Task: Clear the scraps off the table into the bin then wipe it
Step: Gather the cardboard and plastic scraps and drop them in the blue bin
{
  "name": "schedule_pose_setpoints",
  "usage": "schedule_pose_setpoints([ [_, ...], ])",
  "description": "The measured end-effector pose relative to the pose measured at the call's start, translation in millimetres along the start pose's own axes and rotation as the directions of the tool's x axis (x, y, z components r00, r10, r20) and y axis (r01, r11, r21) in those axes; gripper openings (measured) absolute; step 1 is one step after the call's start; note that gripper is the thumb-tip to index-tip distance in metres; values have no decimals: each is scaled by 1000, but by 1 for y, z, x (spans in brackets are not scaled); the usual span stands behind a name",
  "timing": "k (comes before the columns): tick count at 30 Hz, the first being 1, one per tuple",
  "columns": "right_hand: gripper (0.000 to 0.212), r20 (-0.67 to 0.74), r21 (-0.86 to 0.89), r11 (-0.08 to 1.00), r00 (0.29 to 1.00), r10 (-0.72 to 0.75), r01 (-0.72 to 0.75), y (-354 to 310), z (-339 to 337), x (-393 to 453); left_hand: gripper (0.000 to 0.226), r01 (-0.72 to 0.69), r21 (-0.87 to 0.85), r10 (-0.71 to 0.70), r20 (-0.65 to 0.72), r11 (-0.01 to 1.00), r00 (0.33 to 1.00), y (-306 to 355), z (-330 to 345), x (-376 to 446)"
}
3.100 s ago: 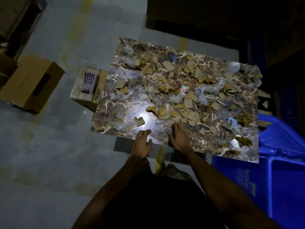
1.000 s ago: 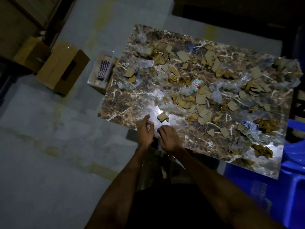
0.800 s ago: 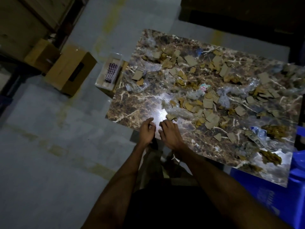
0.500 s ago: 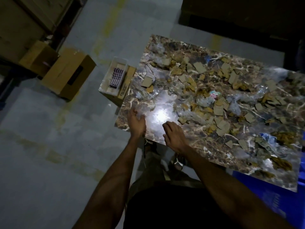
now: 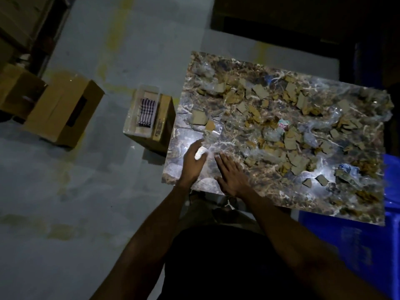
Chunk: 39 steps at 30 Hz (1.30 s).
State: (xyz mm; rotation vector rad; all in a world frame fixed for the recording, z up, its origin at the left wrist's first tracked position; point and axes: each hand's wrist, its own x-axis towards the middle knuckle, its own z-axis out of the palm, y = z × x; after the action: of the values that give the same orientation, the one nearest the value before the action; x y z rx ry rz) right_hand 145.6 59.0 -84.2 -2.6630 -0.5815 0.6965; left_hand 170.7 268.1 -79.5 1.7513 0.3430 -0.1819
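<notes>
A dark marbled table [image 5: 179, 169] is littered with several brown cardboard scraps [image 5: 291, 144] and crumpled clear plastic [image 5: 270, 133]. Both hands rest on its near-left corner, on a bare patch. My left hand [image 5: 192, 161] lies flat near the left edge, fingers apart, holding nothing. My right hand [image 5: 231, 174] lies flat beside it, fingers spread and pointing away from me, also empty. A blue plastic bin [image 5: 350, 241] stands on the floor at the table's right side, partly under its edge.
A small cardboard box [image 5: 163, 124] with a clear tray holding a striped cloth [image 5: 147, 111] stands against the table's left side. More cardboard boxes [image 5: 62, 111] sit on the grey floor further left. Dark shelving lies behind the table.
Both hands moved from the near middle edge toward the near-left corner and now lie flat. The nearest scraps were pushed rightward, leaving the corner bare. The view shifted left.
</notes>
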Motion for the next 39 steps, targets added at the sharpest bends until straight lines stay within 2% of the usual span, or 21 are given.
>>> schedule_pose_setpoints([
  [3, 75, 11, -13, 1000, 1000, 24, -24, -4, 1, 1, 48, 41, -30, -48, -269, 999, 962, 14, -21, 13],
  [5, 76, 36, -18, 999, 998, 46, -46, -8, 0, 2, 60, 70, -2, -68, -294, 998, 953, 19, -30, 25],
  [6, 76, 46, -21, 998, 997, 57, -56, -9, 0, 2, 66, 76, 3, -73, -233, 997, 970, 20, -31, 30],
  [8, 75, 54, -26, 997, 996, 73, -71, -12, -1, 2, 68, 71, 59, -71, -11, 996, 997, 20, -23, 35],
  [10, 73, 50, -8, 997, 995, 81, -80, -14, -1, 1, 61, -31, 264, -14, 167, 964, 986, 16, -8, 30],
  [12, 72, 63, 12, 996, 994, 88, -89, -15, -1, 1, 54, -92, 338, -5, 274, 937, 962, 13, 11, 21],
  [14, 73, 79, 21, 995, 992, 94, -96, -13, 0, 3, 48, -60, 209, -2, 284, 976, 959, 6, 21, 13],
  [16, 72, 70, 29, 995, 993, 93, -95, -13, -1, 3, 44, 52, -55, -42, 175, 997, 984, 1, 19, 11],
  [18, 72, 56, 37, 996, 995, 81, -83, -12, -2, 2, 42, 55, -165, -51, 27, 985, 998, 3, 7, 15],
  [20, 73, 52, 40, 997, 996, 67, -69, -11, -2, 1, 44, 9, -61, -14, -82, 998, 997, 7, -8, 26],
  [22, 74, 37, 33, 998, 998, 57, -58, -10, -3, 1, 56, -44, 152, 60, -102, 987, 993, 10, -19, 42],
  [24, 74, 24, 25, 998, 998, 52, -52, -11, -3, -1, 68, -29, 336, 48, -49, 941, 998, 13, -17, 56],
  [29, 72, 34, 46, 997, 998, 54, -55, -8, -2, 1, 69, -46, 505, -5, 98, 862, 995, 17, 25, 54],
  [31, 76, 73, 39, 999, 997, 29, -32, -2, 0, 3, 66, -87, 477, -2, 183, 875, 983, 14, 41, 41],
  [33, 81, 97, 59, 998, 995, 6, -12, 3, 1, 4, 57, -126, 294, 63, 214, 947, 975, 13, 44, 30],
  [34, 82, 79, 68, 998, 997, -5, 0, 5, 1, 5, 52, -126, 146, 98, 181, 981, 979, 16, 41, 25],
  [36, 78, 8, 65, 997, 999, -35, 35, 9, 3, 5, 43, -18, -69, 22, 61, 997, 998, 21, 25, 24],
  [37, 75, -19, 72, 996, 999, -49, 51, 11, 3, 4, 40, 20, -96, -21, -5, 995, 1000, 26, 15, 31],
  [39, 74, -39, 84, 994, 997, -69, 72, 14, 3, 2, 40, 49, -2, -49, -142, 999, 989, 32, -6, 50],
])
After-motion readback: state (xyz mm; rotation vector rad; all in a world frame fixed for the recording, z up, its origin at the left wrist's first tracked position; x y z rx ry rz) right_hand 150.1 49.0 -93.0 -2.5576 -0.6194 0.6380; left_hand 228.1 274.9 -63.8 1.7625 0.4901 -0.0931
